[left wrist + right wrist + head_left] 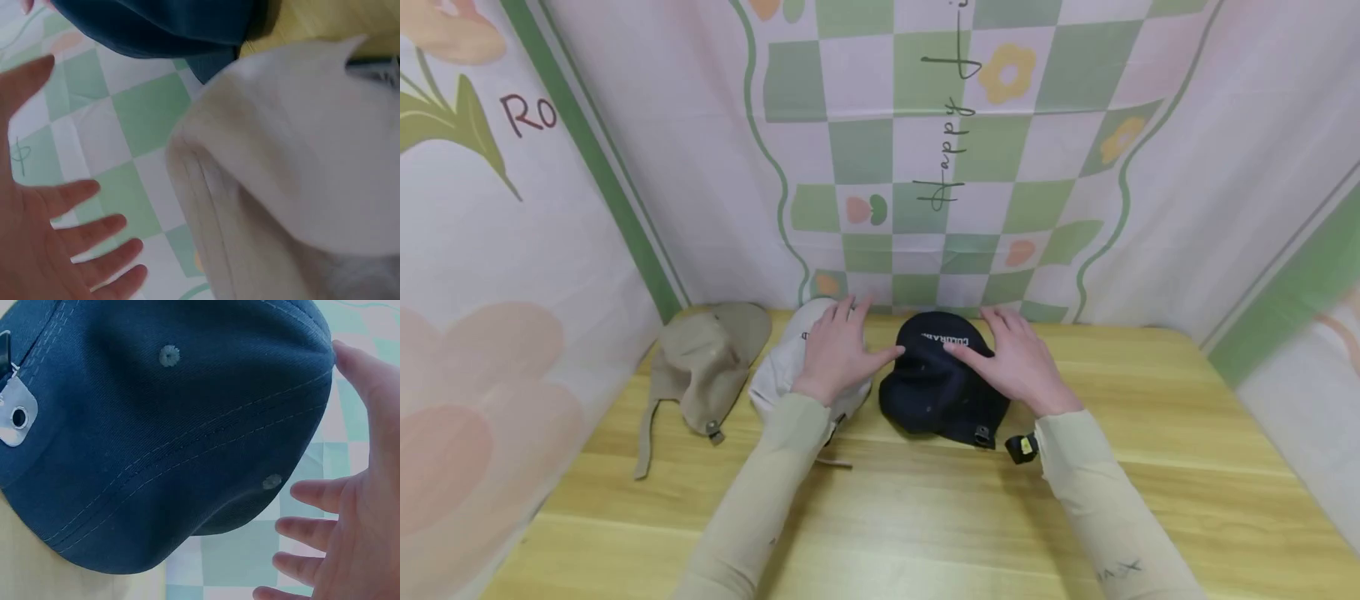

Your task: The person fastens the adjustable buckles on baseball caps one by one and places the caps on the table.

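A dark navy cap (936, 383) with white lettering lies on the wooden table between both hands. My left hand (841, 350) is over a light grey-white cap (775, 367), fingers spread, thumb pointing at the dark cap's left side. In the left wrist view this hand (56, 237) is empty beside the pale cap (300, 137). My right hand (1018, 358) is at the dark cap's right side, fingers extended. The right wrist view has its thumb at the edge of the dark cap (187, 425); whether the right hand (350, 500) touches it, I cannot tell.
A beige cap (700, 358) with a hanging strap lies at the table's left. A small black item with a yellow mark (1022, 447) is by the right wrist. Behind the wooden table (910, 525) hangs a green-and-white checked curtain (917, 150).
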{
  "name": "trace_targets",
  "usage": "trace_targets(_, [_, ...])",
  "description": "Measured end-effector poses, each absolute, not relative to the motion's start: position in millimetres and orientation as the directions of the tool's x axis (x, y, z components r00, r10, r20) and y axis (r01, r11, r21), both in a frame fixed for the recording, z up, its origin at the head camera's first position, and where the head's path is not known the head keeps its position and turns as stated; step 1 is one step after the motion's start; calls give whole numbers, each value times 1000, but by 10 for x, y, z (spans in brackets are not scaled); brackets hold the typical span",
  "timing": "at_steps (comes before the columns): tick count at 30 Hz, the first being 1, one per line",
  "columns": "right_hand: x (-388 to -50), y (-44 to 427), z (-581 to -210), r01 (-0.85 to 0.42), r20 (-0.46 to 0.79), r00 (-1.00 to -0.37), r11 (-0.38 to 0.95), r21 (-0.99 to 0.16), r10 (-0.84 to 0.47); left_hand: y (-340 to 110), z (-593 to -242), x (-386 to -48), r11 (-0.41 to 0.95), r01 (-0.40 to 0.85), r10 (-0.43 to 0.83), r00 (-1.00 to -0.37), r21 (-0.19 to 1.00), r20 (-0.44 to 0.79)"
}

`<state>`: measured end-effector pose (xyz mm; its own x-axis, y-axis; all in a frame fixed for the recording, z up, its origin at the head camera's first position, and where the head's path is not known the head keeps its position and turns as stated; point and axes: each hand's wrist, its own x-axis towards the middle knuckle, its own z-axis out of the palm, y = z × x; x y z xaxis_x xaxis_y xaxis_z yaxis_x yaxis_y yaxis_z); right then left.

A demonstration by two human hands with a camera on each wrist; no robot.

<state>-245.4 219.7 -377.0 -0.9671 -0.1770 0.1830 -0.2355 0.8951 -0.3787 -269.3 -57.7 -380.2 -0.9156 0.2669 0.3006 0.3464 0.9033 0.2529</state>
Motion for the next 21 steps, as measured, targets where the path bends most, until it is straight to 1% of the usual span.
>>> trace_targets(7, [-2407,2233,-3796,-221,170,-971,892,-394,-166,-520,-3794,-2622,904,284,196,-939,320,282])
trace_targets(12, [-2382,2265,-3812,-219,169,-972,888,-404,-163,-490,-3823,-2595,891,249,165,-956,380,241])
trace_targets(15, [-2361,2285,-3813,-208,152,-976,888,-410,-159,-469,-3851,-2578,876,247,160,-959,415,235])
trace_targets(21, [-2335,2336,-3835,-160,106,-986,894,-419,-127,-407,-3897,-2511,858,255,150,-955,446,257])
